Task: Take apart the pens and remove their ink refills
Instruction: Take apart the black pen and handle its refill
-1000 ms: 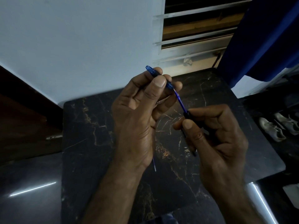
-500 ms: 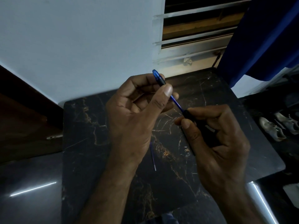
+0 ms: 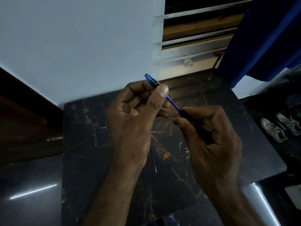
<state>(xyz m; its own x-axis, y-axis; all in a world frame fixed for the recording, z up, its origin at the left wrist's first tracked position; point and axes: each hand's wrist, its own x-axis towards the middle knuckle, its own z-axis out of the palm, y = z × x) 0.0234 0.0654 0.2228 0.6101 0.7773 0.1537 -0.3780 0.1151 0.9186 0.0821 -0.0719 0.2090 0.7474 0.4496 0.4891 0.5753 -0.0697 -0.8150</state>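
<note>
Both hands are up over the dark marble table top (image 3: 84,128), with the pen (image 3: 173,103) slung between them well above the surface. The left hand (image 3: 135,118) is curled around the upper part, thumb (image 3: 162,93) pressed flat along it, and the blue end piece (image 3: 149,78) pokes out past the fingers towards the wall. The right hand (image 3: 213,139) pinches the black section (image 3: 184,114) between thumb and forefinger, the other fingers folded in behind it. Between the two grips we see a slim blue length, bare. It looks to us like the halves are parting, though we cannot tell whether that stretch is barrel or ink tube.

Down on the marble, just below the left wrist, a thin loose refill (image 3: 154,160) lies on its own, so we judge one pen dealt with and this one midway.

To do this step well, we want the pull dead straight along the pen's axis, hands drawing apart on one line. Any bending here would kink a thin plastic tube. The left thumb should hold firm without squeezing the slim part. If the black section resists, a small twist with the right fingers before pulling should free it. The small parts belong low over the table, so nothing drops to the floor.
</note>
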